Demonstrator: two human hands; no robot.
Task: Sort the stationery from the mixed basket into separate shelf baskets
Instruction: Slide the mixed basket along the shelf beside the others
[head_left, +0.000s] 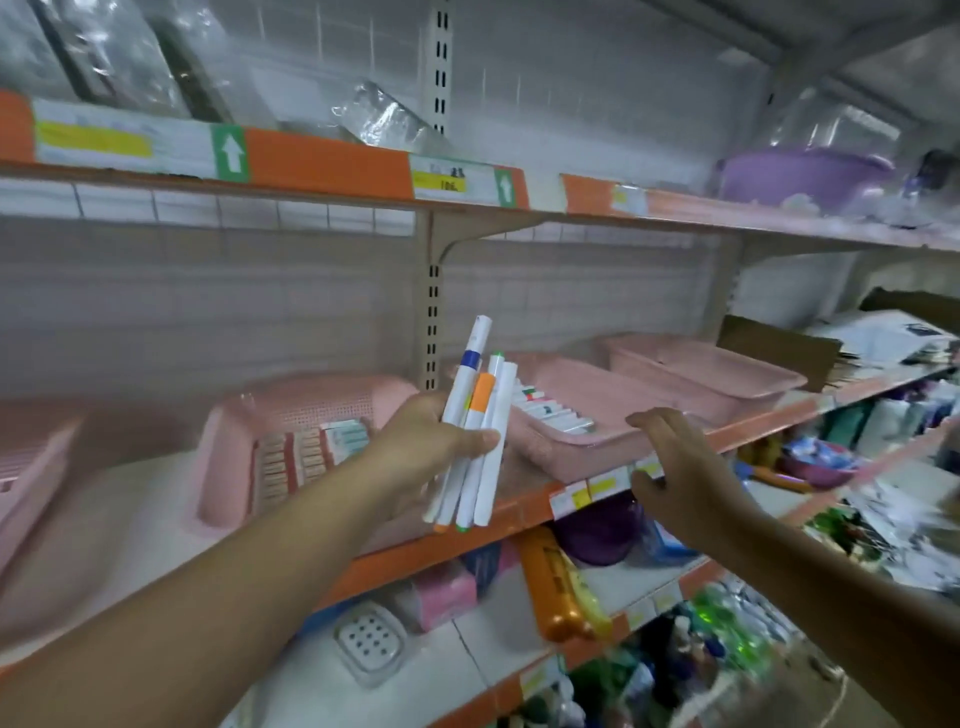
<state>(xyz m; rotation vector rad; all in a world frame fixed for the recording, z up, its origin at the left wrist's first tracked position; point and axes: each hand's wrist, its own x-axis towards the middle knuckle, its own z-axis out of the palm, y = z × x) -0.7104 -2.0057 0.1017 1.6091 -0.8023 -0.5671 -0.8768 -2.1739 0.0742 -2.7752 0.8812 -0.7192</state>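
My left hand (421, 441) is raised in front of a white shop shelf with an orange front strip (431, 551). Its fingers (480, 441) are curled round a bundle of white plastic marker pens (475, 415), gripping them at the middle. The pens stand nearly upright and fan out a little. One has a blue band, one an orange cap and one a green tip.

My right hand (680, 478) hovers to the right, near the shelf's front edge. Its fingers are spread and relaxed and grip nothing.

Three pale pink perforated plastic baskets sit on the shelf. The left basket (228, 431) holds rows of small packs, too blurred to identify. The middle basket (602, 395), just behind the bundle and between my hands, holds a row of white pens (550, 410) like the ones I am gripping. The right basket (701, 369) sits further back along the shelf, and I cannot tell what is inside it.
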